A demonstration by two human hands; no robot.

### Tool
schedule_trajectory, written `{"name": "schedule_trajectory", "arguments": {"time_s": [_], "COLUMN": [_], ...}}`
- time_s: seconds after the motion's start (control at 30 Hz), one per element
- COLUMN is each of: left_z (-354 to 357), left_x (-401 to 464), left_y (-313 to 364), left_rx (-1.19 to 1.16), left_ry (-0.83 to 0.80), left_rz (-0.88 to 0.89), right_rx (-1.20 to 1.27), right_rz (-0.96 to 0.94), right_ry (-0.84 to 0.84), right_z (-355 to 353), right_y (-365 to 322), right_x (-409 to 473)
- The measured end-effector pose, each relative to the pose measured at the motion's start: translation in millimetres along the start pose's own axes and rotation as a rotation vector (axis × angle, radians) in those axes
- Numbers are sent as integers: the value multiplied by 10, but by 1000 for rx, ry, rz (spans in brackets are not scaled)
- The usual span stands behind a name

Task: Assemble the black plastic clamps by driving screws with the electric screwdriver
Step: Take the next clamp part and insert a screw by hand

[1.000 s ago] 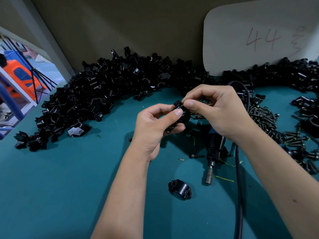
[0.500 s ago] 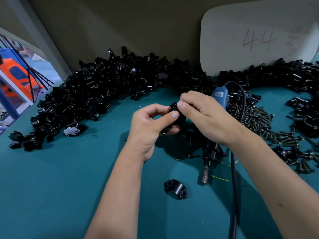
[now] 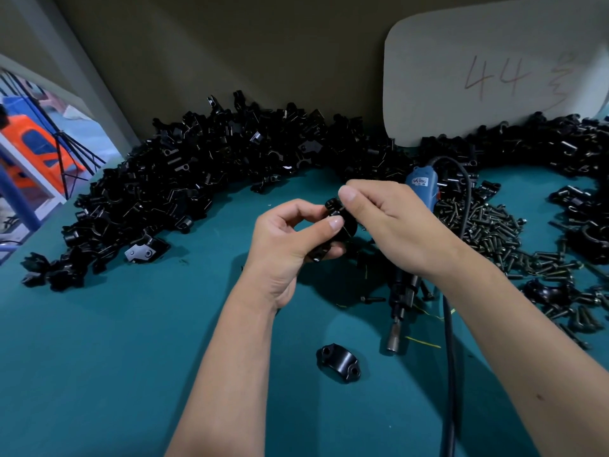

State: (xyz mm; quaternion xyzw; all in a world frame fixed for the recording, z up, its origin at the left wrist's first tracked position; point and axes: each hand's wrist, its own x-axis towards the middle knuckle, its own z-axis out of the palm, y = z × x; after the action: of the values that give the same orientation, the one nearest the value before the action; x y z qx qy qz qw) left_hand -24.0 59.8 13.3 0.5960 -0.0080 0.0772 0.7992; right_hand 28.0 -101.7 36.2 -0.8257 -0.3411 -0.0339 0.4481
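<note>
Pinching the clamp (image 3: 341,227) between both hands, left hand (image 3: 286,245), right hand (image 3: 392,225), its long axis tilted toward the pile

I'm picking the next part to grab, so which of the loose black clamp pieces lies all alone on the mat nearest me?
The clamp half with two screw holes, lying by itself below the hands and left of the screwdriver tip. The rest sit in the piles.

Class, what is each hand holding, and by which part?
Left hand pinches the clamp by its sides; right hand pinches its top end.
</note>
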Motion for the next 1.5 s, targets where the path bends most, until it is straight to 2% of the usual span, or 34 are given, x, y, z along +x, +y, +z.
{"name": "schedule_trajectory", "arguments": {"time_s": [0.3, 0.37, 0.6, 0.77, 0.83, 0.93, 1.1, 1.17, 1.33, 1.5], "left_z": [-56, -52, -21, -22, -25, -26, -31, -41, -37, -11], "left_x": [6, -2, -11, -6, -6, -7, 11, 9, 7, 11], "left_y": [26, 20, 8, 11, 4, -9, -13, -20, -30, -36], "left_rx": [4, 11, 18, -10, -8, 24, -9, 8, 100, 74], "left_ry": [19, 12, -6, -8, -17, -23, 22, 26, 61, 83], "left_rz": [-98, -93, -56, -68, -65, -28, -12, 1, 66, 33], "right_rx": [-39, -43, -9, -34, -66, -94, -74, -85, -126, -62], "right_rz": [-10, -13, 81, -35, -66, -1, -33, -28, 114, -2], "right_ry": [-155, -135, 115, 10, 52, 110, -16, 30, 58, 15], "right_z": [-91, -70, 110, 31, 81, 131, 9, 52, 91, 45], "right_y": [14, -2, -53, 17, 20, 1, 26, 16, -17, 28], "right_x": [-9, -7, -4, -12, -6, 12, -13, -14, 27, -9]}}
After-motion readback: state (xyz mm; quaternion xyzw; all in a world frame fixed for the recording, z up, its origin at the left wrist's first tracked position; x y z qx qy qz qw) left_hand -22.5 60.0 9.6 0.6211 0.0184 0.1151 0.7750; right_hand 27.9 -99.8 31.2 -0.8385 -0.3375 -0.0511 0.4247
